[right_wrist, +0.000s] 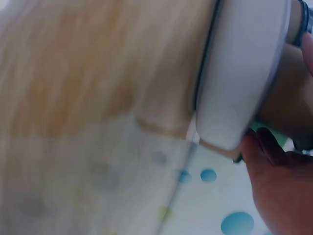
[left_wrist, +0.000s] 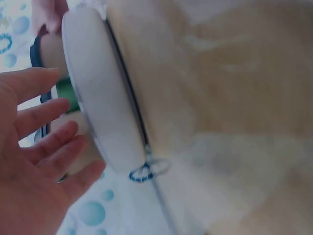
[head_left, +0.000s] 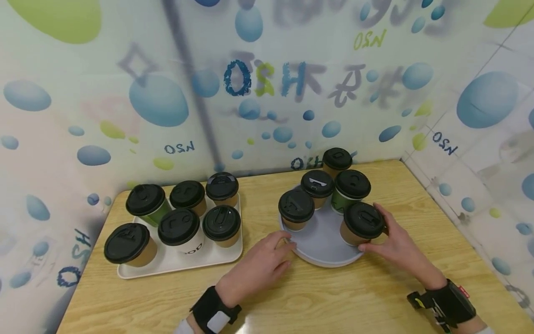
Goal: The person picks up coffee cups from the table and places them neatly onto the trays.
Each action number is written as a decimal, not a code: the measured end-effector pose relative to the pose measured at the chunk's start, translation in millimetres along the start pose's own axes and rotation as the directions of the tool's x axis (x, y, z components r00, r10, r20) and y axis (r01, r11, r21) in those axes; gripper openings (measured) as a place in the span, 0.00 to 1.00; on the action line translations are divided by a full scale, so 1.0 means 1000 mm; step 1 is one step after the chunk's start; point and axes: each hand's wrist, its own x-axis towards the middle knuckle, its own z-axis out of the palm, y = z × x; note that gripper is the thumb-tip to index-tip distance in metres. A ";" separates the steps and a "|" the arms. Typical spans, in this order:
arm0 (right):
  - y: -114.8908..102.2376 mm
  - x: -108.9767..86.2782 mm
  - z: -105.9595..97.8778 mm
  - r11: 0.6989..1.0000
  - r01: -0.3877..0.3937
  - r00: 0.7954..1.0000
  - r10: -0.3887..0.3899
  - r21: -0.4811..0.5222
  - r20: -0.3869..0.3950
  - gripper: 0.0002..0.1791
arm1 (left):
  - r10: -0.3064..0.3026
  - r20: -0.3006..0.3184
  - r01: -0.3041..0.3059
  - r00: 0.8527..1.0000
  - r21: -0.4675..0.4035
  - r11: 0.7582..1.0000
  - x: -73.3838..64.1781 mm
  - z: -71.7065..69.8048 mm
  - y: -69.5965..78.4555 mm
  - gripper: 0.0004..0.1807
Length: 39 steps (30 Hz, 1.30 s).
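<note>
In the head view my right hand (head_left: 396,246) grips a brown paper coffee cup (head_left: 351,234) with a black lid, thumb low at its front and fingers round its far side. This cup is at the right part of a round grey tray (head_left: 317,241). My left hand (head_left: 260,260) is at the tray's left front rim, fingers fairly straight, fingertips right at the edge. The left wrist view shows its spread fingers (left_wrist: 49,117) beside the tray's thick pale side (left_wrist: 98,88). In the right wrist view, my right hand (right_wrist: 283,181) is partly cut off.
More lidded cups stand at the back of the round tray, among them a green cup (head_left: 341,202) and a brown cup (head_left: 295,222). A white rectangular tray (head_left: 175,266) on the left bears several lidded cups. A patterned wall (head_left: 292,116) rises behind the wooden table (head_left: 258,306).
</note>
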 end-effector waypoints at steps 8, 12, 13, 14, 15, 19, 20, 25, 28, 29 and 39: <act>0.020 0.010 -0.040 0.979 0.132 0.989 -0.140 0.155 0.041 0.50 | -0.027 0.000 0.027 1.000 0.051 0.998 -0.006 -0.008 -0.017 0.22; 0.024 0.041 -0.060 0.993 0.044 0.998 -0.039 0.105 -0.046 0.35 | -0.043 0.035 0.039 0.998 0.086 0.996 -0.007 -0.008 -0.019 0.21; 0.024 0.051 -0.063 0.996 0.020 0.998 -0.015 0.083 -0.067 0.34 | -0.042 0.036 0.039 0.998 0.093 0.995 -0.006 -0.007 -0.019 0.20; 0.025 0.061 -0.064 0.998 -0.001 0.996 0.006 0.055 -0.086 0.34 | -0.045 0.038 0.041 0.998 0.097 0.994 -0.005 -0.007 -0.019 0.20; 0.026 0.072 -0.065 1.000 -0.014 0.995 0.016 0.024 -0.101 0.34 | -0.045 0.039 0.041 0.998 0.098 0.994 -0.004 -0.007 -0.019 0.20; 0.032 0.114 -0.060 0.999 0.000 0.994 -0.004 -0.034 -0.106 0.34 | -0.038 0.046 0.033 0.998 0.098 0.995 -0.001 -0.007 -0.018 0.20; 0.034 0.123 -0.058 0.999 0.012 0.995 -0.016 -0.036 -0.099 0.34 | -0.038 0.052 0.033 0.998 0.093 0.995 -0.001 -0.007 -0.018 0.20; 0.039 0.159 -0.049 0.998 0.070 0.998 -0.070 0.000 -0.004 0.40 | -0.028 0.076 0.022 0.997 0.078 0.997 0.000 -0.006 -0.014 0.20; 0.041 0.175 -0.046 0.996 0.085 0.993 -0.087 0.024 0.076 0.46 | -0.017 0.074 0.010 0.997 0.084 0.996 0.001 -0.004 -0.012 0.20; 0.042 0.180 -0.046 0.995 0.091 0.991 -0.094 0.034 0.097 0.48 | -0.012 0.068 0.007 0.998 0.085 0.996 0.002 -0.003 -0.012 0.19; 0.042 0.214 -0.038 0.965 0.262 0.930 -0.258 0.020 0.260 0.51 | 0.043 0.008 -0.043 0.999 0.084 0.996 0.005 0.001 -0.012 0.18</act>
